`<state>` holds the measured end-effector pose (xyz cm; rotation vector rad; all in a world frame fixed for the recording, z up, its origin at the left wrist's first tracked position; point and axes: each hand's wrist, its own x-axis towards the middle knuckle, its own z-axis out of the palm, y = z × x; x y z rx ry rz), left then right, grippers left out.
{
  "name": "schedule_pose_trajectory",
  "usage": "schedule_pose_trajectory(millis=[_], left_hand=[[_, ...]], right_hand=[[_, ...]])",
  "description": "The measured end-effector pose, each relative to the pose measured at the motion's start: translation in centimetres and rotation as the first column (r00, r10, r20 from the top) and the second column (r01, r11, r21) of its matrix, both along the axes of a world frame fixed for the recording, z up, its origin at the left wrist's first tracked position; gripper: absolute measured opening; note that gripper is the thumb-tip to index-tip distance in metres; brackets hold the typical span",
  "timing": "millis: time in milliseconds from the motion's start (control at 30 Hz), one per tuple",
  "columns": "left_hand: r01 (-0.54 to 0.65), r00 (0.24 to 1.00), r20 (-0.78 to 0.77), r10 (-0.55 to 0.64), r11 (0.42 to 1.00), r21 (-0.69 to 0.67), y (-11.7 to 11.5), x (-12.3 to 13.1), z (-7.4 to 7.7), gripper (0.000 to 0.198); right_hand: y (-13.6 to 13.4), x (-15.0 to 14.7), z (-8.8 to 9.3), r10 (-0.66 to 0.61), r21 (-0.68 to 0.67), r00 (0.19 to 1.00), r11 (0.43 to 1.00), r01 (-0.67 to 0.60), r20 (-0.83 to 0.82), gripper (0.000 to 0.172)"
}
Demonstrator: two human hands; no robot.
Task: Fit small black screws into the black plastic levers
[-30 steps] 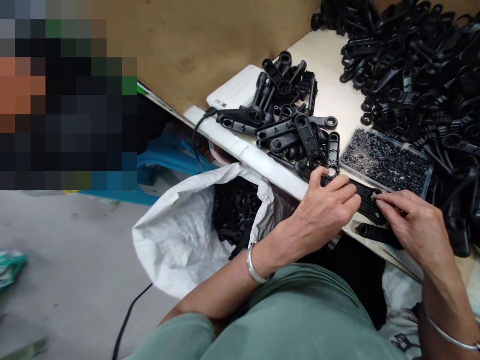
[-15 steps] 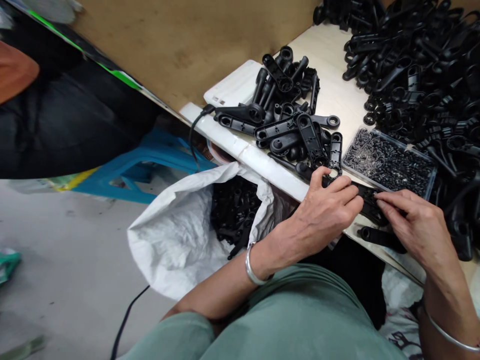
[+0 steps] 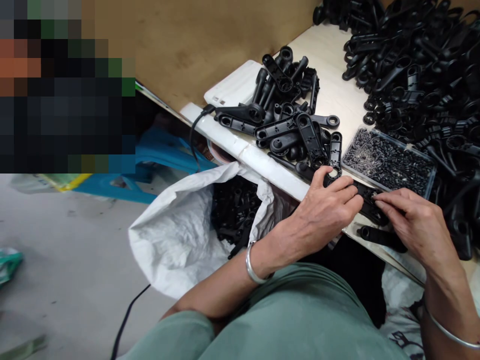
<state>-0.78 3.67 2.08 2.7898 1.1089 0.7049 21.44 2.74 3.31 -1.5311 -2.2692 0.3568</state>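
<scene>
At the table's near edge my left hand point(image 3: 330, 207) is closed on a long black plastic arm point(image 3: 369, 202), with its fingers curled over one end. My right hand point(image 3: 416, 220) pinches at the other end of this arm; whatever its fingertips hold is too small to make out. Just beyond the hands lies a clear plastic box point(image 3: 390, 161) full of tiny dark pieces. A heap of similar black plastic arms point(image 3: 285, 125) is beside my left hand. Another black arm point(image 3: 380, 237) rests below the held one, near my right hand.
A large pile of black plastic parts point(image 3: 423, 65) covers the right of the table. Under the left edge stands an open white sack point(image 3: 176, 240) with black parts inside. A white flat box point(image 3: 234, 85), a black cable point(image 3: 193, 135) and a blue stool point(image 3: 165, 155) are on the left.
My right fingertips have shifted very slightly left along the black plastic arm. My left hand stays where it was, and the piles look the same.
</scene>
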Motion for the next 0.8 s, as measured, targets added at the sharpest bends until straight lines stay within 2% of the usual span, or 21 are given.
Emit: schedule_pose_trajectory(millis=[300, 533, 633, 800], left_hand=[[0.076, 0.997, 0.030, -0.073, 0.990, -0.115, 0.2, 0.3, 0.2, 0.021], [0.080, 0.996, 0.062, -0.071, 0.984, -0.161, 0.5, 0.1, 0.0, 0.025], [0.075, 0.996, 0.055, -0.067, 0.986, -0.151, 0.6, 0.1, -0.1, 0.024], [0.088, 0.994, 0.069, -0.081, 0.990, -0.108, 0.8, -0.1, -0.4, 0.027]], right_hand=[[-0.4, -0.1, -0.2, -0.012, 0.023, 0.986, 1.000, 0.008, 0.167, 0.025], [-0.1, 0.9, -0.6, 0.097, 0.035, 0.977, 0.994, -0.105, 0.190, 0.026], [0.1, 1.1, -0.7, 0.109, 0.040, 0.967, 0.992, -0.121, 0.229, 0.026], [0.1, 0.9, -0.6, 0.057, 0.053, 0.960, 0.996, -0.074, 0.273, 0.027]])
